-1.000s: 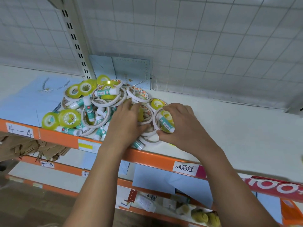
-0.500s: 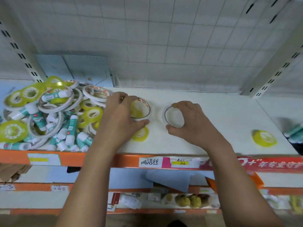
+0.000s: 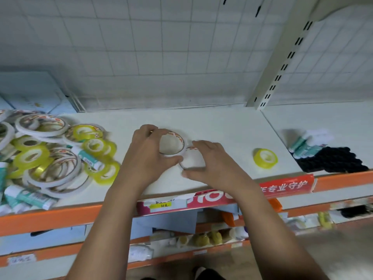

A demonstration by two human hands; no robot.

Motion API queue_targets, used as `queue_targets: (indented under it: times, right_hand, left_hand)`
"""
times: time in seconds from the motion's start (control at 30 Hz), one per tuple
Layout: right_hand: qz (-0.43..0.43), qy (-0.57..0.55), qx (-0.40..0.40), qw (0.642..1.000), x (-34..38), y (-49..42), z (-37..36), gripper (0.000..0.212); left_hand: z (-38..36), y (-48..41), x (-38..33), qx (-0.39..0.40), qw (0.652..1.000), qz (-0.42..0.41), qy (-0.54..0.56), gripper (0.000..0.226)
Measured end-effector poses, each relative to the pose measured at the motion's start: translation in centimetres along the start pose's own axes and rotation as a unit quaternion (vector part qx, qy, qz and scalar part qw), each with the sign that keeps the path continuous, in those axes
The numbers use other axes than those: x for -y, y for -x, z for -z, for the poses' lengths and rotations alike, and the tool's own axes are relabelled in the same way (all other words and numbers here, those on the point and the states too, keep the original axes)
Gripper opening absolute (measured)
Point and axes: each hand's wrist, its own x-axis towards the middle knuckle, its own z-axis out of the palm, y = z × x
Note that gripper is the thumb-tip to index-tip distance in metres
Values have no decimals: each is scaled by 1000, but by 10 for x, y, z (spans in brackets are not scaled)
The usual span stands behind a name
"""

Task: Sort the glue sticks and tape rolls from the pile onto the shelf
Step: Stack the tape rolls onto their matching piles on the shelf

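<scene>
While in two hands [image 3: 148, 158] [image 3: 215, 165], two tape rolls [image 3: 180, 138] [image 3: 192, 161].

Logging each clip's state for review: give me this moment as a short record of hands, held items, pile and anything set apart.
left hand: grips white roll at mid-shelf
right hand: grips second white roll, close beside the first
pile: tape rolls and glue sticks mixed, far left
set apart: yellow roll alone on the right; glue sticks further right, blurred
other: black object by those glue sticks
</scene>
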Motion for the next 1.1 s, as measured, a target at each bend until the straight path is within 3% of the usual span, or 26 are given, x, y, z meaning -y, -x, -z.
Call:
queue_targets:
  times: [0.23,0.4,0.6,0.87,1.1]
  right_hand:
    - [-42,2,-45,998,-43,9,25,52]
    - [-33,-6,-42,999,-49,12,24,53]
    - [-11,6,-23,1000,-39,14,19,59]
    - [26,21,6,999,-30,12,18,69]
    - [22,47,21,998,-33,13,21,77]
  left_hand:
    - [-32,-3,-28,41,998,-13,35,71]
    - [-51,4,-33,68,997,-27,2,79]
    - [-49,8,-20,78,997,-4,-1,109]
    - [-50,8,-9,74,995,28,-55,81]
    - [-55,9,-20,82,994,36,-57,75]
